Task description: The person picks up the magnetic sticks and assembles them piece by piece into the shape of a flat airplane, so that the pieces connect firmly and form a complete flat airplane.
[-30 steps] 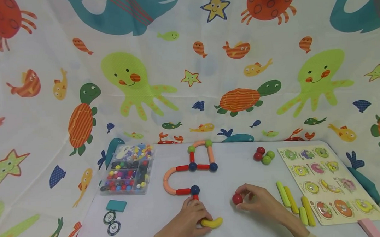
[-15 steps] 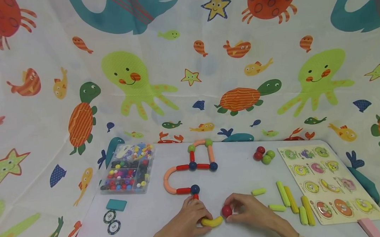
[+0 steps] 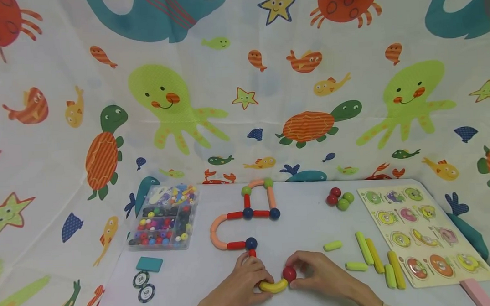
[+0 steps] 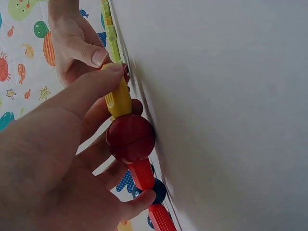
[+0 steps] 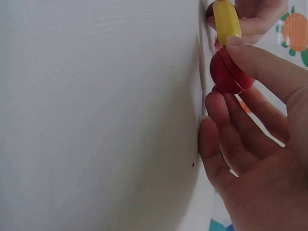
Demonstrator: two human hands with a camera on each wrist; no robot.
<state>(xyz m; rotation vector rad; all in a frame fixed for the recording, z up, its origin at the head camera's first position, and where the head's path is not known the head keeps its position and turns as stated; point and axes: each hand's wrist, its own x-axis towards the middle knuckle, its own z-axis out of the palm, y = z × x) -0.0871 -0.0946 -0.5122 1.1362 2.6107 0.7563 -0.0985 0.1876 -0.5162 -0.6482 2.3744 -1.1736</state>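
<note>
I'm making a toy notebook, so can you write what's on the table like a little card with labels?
Left hand: pinches a yellow curved piece
Right hand: holds a red ball against the yellow curved piece's end
Beyond left hand: a joined shape of rods, curves and balls
Spare balls: two red balls, two green balls
Sticks: four light green sticks, two yellow sticks
Far left: bead box, teal block, two chips
Far right: puzzle board, pink block

The left hand (image 3: 247, 281) grips at near centre; just to its right, facing it, the right hand (image 3: 321, 274) pinches.
</note>
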